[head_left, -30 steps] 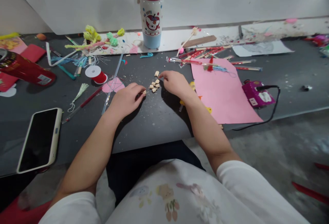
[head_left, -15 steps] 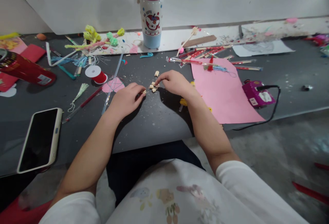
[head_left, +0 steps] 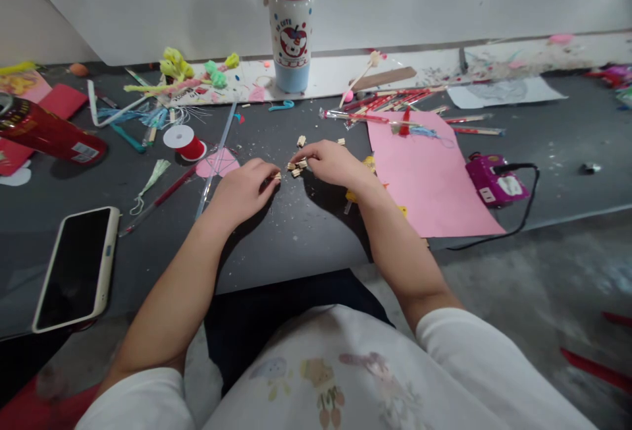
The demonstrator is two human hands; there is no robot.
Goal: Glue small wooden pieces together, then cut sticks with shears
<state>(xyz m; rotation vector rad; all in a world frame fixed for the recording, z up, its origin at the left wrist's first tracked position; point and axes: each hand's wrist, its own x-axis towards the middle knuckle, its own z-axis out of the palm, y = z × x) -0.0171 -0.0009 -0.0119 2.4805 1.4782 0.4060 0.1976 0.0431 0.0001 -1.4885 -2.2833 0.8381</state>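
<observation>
My left hand (head_left: 247, 191) rests on the dark table, its thumb and forefinger pinched on a small pale wooden stick piece (head_left: 277, 176) that mostly hides behind the fingertips. Just to the right lies a little pile of short wooden stick pieces (head_left: 296, 172). My right hand (head_left: 333, 163) reaches over that pile, with the forefinger stretched out to its top and the thumb apart below. One more wooden piece (head_left: 301, 141) lies beyond the pile, and another wooden piece (head_left: 341, 141) sits behind my right hand.
A pink sheet (head_left: 429, 180) and a purple box with a cable (head_left: 496, 181) lie right. A tall bottle (head_left: 291, 35) stands behind. Leftward are a red thread spool (head_left: 186, 143), a clear strip (head_left: 217, 160), a phone (head_left: 74, 268) and a red can (head_left: 49, 130).
My right hand has shifted slightly, its forefinger moving left across the pile. A wooden piece behind that hand has come into view. My left hand stays put.
</observation>
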